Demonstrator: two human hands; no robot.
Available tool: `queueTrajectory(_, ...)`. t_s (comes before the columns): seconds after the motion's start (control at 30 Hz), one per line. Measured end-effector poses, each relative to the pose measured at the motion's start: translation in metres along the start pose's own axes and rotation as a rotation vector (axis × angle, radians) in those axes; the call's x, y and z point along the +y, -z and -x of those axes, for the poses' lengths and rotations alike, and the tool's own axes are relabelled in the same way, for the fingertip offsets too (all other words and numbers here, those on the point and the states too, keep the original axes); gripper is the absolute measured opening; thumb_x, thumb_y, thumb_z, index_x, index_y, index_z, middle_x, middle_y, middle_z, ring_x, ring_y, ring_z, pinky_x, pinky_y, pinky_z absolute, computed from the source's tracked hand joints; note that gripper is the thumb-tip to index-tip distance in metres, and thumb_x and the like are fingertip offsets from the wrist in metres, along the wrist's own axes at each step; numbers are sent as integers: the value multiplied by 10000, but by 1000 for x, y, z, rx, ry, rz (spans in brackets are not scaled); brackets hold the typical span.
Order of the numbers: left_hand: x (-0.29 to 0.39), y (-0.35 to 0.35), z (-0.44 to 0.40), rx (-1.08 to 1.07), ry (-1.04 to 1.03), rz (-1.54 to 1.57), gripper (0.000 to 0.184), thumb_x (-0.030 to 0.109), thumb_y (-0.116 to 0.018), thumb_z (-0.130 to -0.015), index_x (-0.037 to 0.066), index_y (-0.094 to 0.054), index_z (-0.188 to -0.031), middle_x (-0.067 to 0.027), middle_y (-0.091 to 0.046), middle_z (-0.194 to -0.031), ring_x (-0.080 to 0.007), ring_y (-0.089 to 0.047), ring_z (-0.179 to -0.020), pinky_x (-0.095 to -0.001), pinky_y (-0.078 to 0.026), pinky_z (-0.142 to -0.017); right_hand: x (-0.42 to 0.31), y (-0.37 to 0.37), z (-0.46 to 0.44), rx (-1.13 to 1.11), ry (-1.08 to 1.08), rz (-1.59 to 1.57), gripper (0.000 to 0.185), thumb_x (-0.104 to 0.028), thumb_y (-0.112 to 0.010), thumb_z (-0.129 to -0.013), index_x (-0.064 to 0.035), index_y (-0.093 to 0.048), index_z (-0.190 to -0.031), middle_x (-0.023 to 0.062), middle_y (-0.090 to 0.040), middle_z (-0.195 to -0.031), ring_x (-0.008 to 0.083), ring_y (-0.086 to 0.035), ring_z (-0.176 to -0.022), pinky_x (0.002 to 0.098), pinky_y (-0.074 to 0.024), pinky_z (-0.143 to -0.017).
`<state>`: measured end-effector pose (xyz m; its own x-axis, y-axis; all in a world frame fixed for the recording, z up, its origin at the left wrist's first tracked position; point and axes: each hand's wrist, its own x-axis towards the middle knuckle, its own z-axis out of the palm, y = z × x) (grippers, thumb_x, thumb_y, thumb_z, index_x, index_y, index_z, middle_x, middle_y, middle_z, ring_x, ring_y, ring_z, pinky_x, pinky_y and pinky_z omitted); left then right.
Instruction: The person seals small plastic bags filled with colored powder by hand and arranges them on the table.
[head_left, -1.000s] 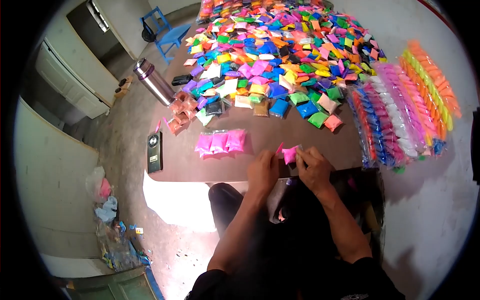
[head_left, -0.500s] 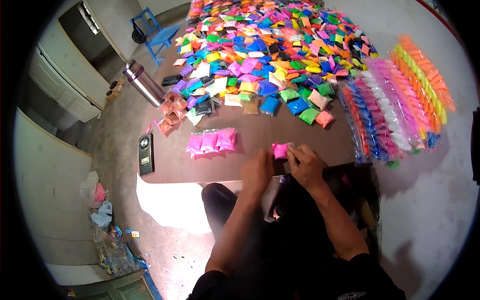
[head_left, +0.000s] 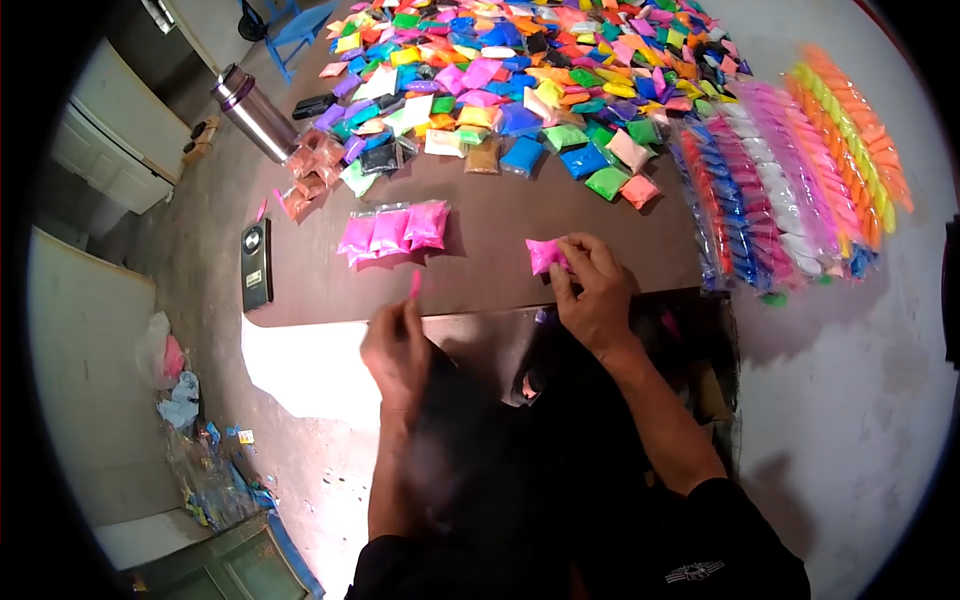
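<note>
My right hand (head_left: 597, 295) pinches a small bright pink packet (head_left: 543, 256) between thumb and fingers, just over the front part of the brown table (head_left: 490, 215). Off to the left, at the table's front edge, my left hand (head_left: 394, 345) is closed, slightly blurred, with a thin pink strip (head_left: 416, 284) standing up from its fingertips. Just beyond that strip, three pink packets (head_left: 392, 232) lie side by side in clear wrapping.
A heap of colourful small packets (head_left: 520, 90) covers the table's far part. Long clear bags of coloured packets (head_left: 790, 190) lie at the right. A steel flask (head_left: 258, 115), brown packets (head_left: 313, 165) and a dark phone-like device (head_left: 256, 265) are on the left.
My left hand has moved left, away from the right hand, and now carries the thin pink strip. The right hand still holds the pink packet. The whole view has shifted slightly.
</note>
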<state>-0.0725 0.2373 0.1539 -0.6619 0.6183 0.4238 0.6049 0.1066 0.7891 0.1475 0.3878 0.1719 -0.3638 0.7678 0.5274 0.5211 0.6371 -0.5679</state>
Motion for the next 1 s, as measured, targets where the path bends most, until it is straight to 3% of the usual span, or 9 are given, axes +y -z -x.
queueTrajectory(0.03,-7,9,-5,44,59,-18,120,105,-711,-953,-13,-709,-936,-175,-700,-790,-218,-669,-660,-334,-539,-650,-2,-3,2,-21,88,97,352,-193,-730,-875,-27,-697,-1183,131,-657,-1204,323,-652,-1049,418,-522,-890)
queueTrajectory(0.17,-31,38,-33,131,65,-49,163,105,-685,-984,-53,-694,-948,-120,-687,-761,-130,-593,-652,-297,-506,-625,-15,-15,15,-117,121,212,515,-263,-712,-880,-10,-622,-1319,169,-597,-1375,347,-565,-1259,489,-420,-1067)
queueTrajectory(0.23,-43,46,-53,187,65,-94,184,128,-680,-990,-50,-692,-946,-134,-681,-757,-151,-593,-645,-312,-502,-626,-10,-18,23,-157,152,284,611,-316,-691,-893,6,-561,-1396,197,-539,-1467,354,-505,-1352,515,-343,-1144)
queueTrajectory(0.33,-57,54,-84,216,39,-238,220,180,-663,-995,-32,-693,-944,-175,-697,-795,-252,-645,-664,-368,-523,-675,-8,-16,23,-179,167,286,598,-304,-696,-895,-1,-570,-1395,193,-542,-1471,350,-517,-1347,500,-354,-1145)
queueTrajectory(0.43,-75,55,-106,205,17,-233,231,200,-661,-992,-21,-685,-928,-172,-697,-796,-292,-641,-650,-377,-513,-654,2,-19,15,-176,180,222,597,-302,-707,-891,-5,-575,-1392,190,-556,-1456,351,-529,-1336,493,-360,-1142)
queueTrajectory(0.53,-91,50,-117,221,-28,-287,211,193,-666,-985,-7,-685,-918,-165,-693,-786,-291,-623,-633,-378,-506,-640,-5,-18,12,-157,162,200,557,-258,-739,-868,-6,-601,-1344,177,-577,-1431,345,-549,-1311,490,-373,-1131)
queueTrajectory(0.7,-99,49,-116,267,64,-113,173,174,-692,-951,4,-724,-943,-148,-696,-763,-173,-618,-627,-318,-512,-637,-3,-21,4,-138,134,186,457,-169,-754,-838,-9,-637,-1249,158,-625,-1354,333,-588,-1254,491,-399,-1111)
queueTrajectory(0.8,-95,51,-116,234,108,-96,196,195,-695,-953,4,-720,-918,-130,-674,-713,-164,-600,-604,-316,-506,-621,-13,-26,1,-115,153,176,405,-131,-735,-836,-13,-653,-1215,158,-653,-1297,335,-611,-1213,501,-414,-1094)
queueTrajectory(1.0,-99,49,-115,260,137,-80,171,186,-699,-941,20,-725,-911,-134,-682,-720,-177,-604,-593,-318,-505,-620,-79,-47,3,-264,404,159,361,-156,-764,-823,-86,-707,-1172,105,-637,-1239,310,-595,-1209,467,-438,-1031)
